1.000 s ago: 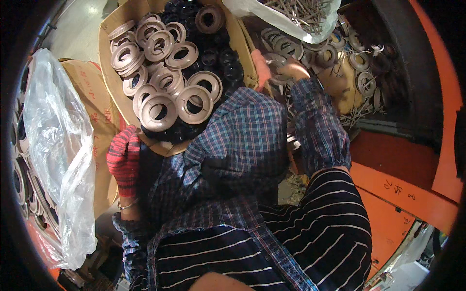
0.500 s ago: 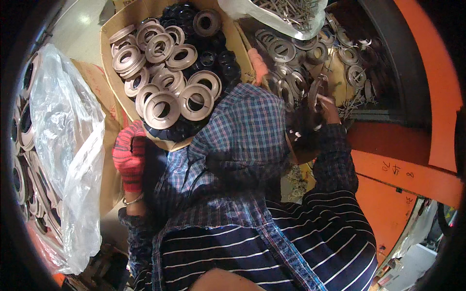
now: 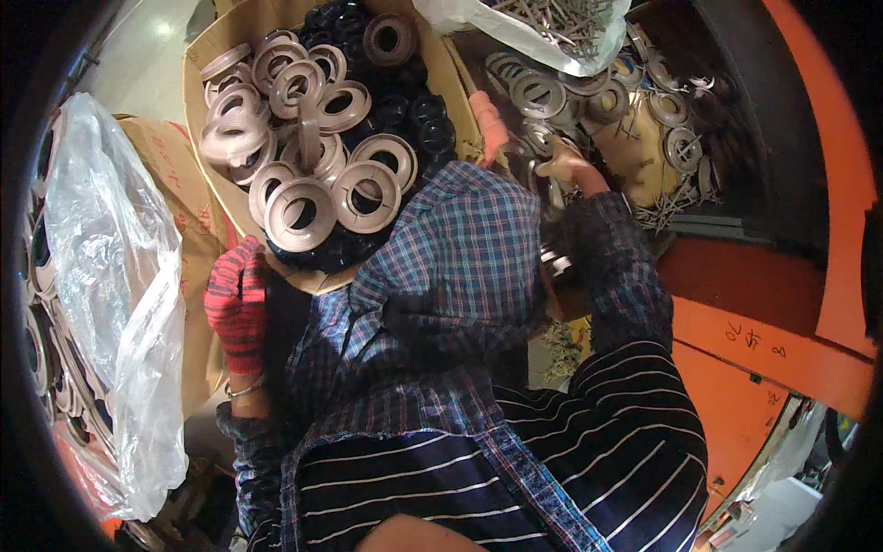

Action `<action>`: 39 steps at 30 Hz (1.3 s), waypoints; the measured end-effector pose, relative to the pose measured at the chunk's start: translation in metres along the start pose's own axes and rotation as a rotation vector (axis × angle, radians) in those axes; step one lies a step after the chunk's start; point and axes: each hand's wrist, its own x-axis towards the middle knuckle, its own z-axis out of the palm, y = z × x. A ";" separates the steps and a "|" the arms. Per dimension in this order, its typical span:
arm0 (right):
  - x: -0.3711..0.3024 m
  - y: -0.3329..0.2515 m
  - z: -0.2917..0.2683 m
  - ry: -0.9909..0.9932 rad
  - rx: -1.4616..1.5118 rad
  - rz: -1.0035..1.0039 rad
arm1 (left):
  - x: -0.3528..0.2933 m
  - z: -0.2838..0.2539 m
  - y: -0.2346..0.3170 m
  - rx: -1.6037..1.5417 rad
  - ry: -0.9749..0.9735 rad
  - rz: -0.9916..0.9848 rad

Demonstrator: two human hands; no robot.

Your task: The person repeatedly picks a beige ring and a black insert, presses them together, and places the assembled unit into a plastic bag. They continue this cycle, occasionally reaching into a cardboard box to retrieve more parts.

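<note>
My left hand [image 3: 237, 305], in a red and black striped glove, is closed beside the near left edge of a cardboard box [image 3: 213, 177]. Whatever it may grip is hidden. Inside the box, beige rings [image 3: 300, 213] with flared rims lie over shiny black round parts [image 3: 432, 124]. One beige ring [image 3: 310, 136] appears edge-on above the pile; another [image 3: 235, 138] is blurred. My bare right hand [image 3: 572, 167] reaches among grey-brown rings [image 3: 537, 95] in a second container at the right. Its fingers are stretched out, touching or close to the rings, with the fingertips partly lost among them.
A clear plastic bag [image 3: 115, 248] partly covers more rings [image 3: 69, 368] at the left. Thin sprue sticks [image 3: 575, 28] fill a white bag [image 3: 487, 41] at the back. Orange machine panels [image 3: 727, 396] stand at the right. Plaid cloth [image 3: 460, 239] covers my lap.
My right hand has moved left and no longer holds the upright ring. One ring now shows edge-on over the box and another is blurred. My left hand has shifted slightly down and left.
</note>
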 end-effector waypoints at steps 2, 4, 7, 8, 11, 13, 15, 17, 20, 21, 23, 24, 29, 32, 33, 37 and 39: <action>0.027 0.017 0.013 -0.035 0.054 -0.042 | 0.000 0.001 0.000 -0.064 -0.009 -0.056; 0.046 0.022 0.020 0.014 -0.054 0.112 | 0.001 0.002 0.000 -0.099 -0.007 -0.051; 0.061 0.014 0.027 -0.005 -0.144 0.067 | 0.000 0.002 0.001 -0.160 0.016 -0.017; 0.062 0.011 0.031 0.028 -0.176 0.055 | 0.000 0.002 0.001 -0.177 0.013 -0.035; 0.055 0.007 0.050 0.176 -0.269 0.023 | 0.001 0.004 0.000 -0.057 -0.001 -0.056; 0.044 0.009 0.057 0.284 -0.269 -0.034 | 0.002 0.005 -0.001 0.133 -0.019 0.054; 0.026 0.014 0.053 0.369 -0.224 -0.111 | 0.001 0.005 -0.003 0.015 -0.028 -0.017; 0.000 0.023 0.042 0.416 -0.111 -0.161 | 0.000 0.004 -0.005 -0.088 -0.003 -0.057; -0.049 0.051 0.008 0.330 0.445 -0.204 | -0.003 0.002 -0.006 -0.133 -0.020 -0.095; -0.063 0.060 0.002 0.339 0.754 0.004 | -0.003 0.001 -0.006 -0.142 -0.022 -0.103; -0.101 0.081 -0.012 0.272 1.400 -0.046 | -0.004 -0.001 -0.006 -0.090 -0.041 -0.098; -0.106 0.083 -0.014 0.491 0.960 0.193 | -0.004 -0.002 -0.005 -0.136 -0.054 -0.109; -0.145 0.040 -0.045 0.575 1.322 0.057 | -0.004 -0.002 -0.004 -0.278 -0.033 -0.154; -0.142 -0.037 -0.067 0.679 1.105 -0.027 | -0.003 0.000 -0.004 -0.240 -0.039 -0.140; -0.141 -0.062 -0.075 0.625 1.124 -0.167 | -0.003 0.000 -0.004 -0.224 -0.038 -0.126; -0.124 -0.106 -0.091 0.315 1.274 -0.633 | -0.003 0.001 -0.004 -0.240 -0.050 -0.171; -0.101 -0.083 -0.087 0.449 0.956 -0.745 | -0.002 0.001 -0.004 -0.145 -0.043 -0.150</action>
